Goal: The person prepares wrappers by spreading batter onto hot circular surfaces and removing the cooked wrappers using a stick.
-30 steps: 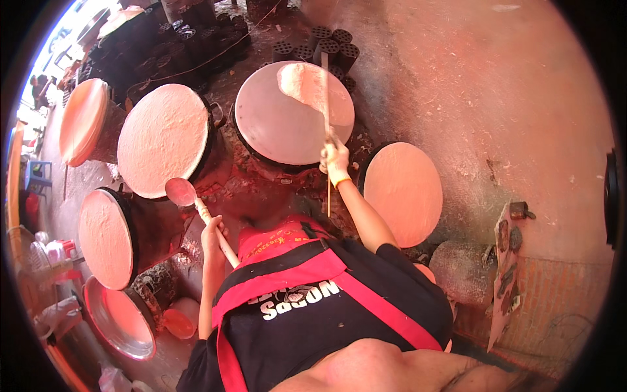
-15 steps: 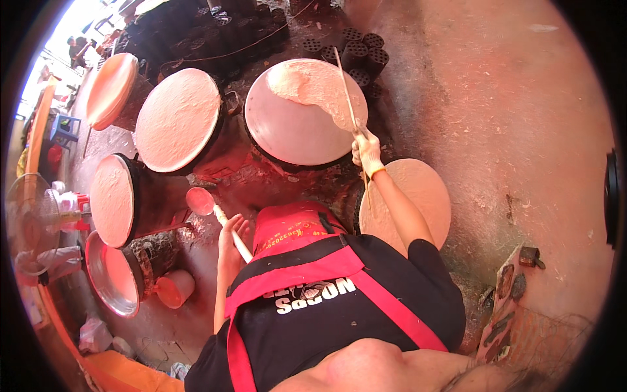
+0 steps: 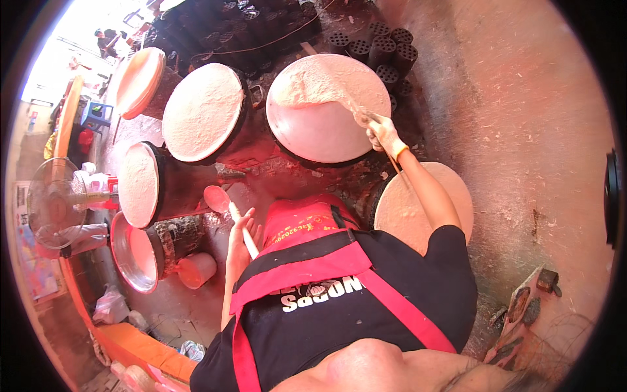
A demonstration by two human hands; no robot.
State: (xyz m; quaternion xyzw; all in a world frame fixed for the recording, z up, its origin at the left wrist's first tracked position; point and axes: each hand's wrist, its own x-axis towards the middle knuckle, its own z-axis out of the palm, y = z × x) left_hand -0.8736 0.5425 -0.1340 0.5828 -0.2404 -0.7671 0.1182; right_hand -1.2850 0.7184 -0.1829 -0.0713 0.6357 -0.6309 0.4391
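My right hand (image 3: 382, 134) is closed on a thin wooden stick (image 3: 398, 171), held across the right half of the large round griddle (image 3: 307, 134). Its upper end is blurred over pale batter (image 3: 304, 81), which covers the upper and right part of that griddle; the lower left is bare. Lower and to the left, my left hand (image 3: 243, 235) loosely grips the pale handle (image 3: 250, 243) of a ladle with a pinkish bowl (image 3: 215, 198), beside my red apron (image 3: 300, 215).
Several coated round griddles (image 3: 199, 111) surround me on black stoves. Perforated black briquettes (image 3: 382, 49) are stacked behind. At left stand a fan (image 3: 55, 196), a blue stool (image 3: 96, 114) and a steel basin (image 3: 124, 258). A person (image 3: 106, 42) is at the far upper left.
My right hand and stick have moved rightward, and batter covers more of the griddle's top. The whole view has shifted, with the left-side griddles appearing higher and further right.
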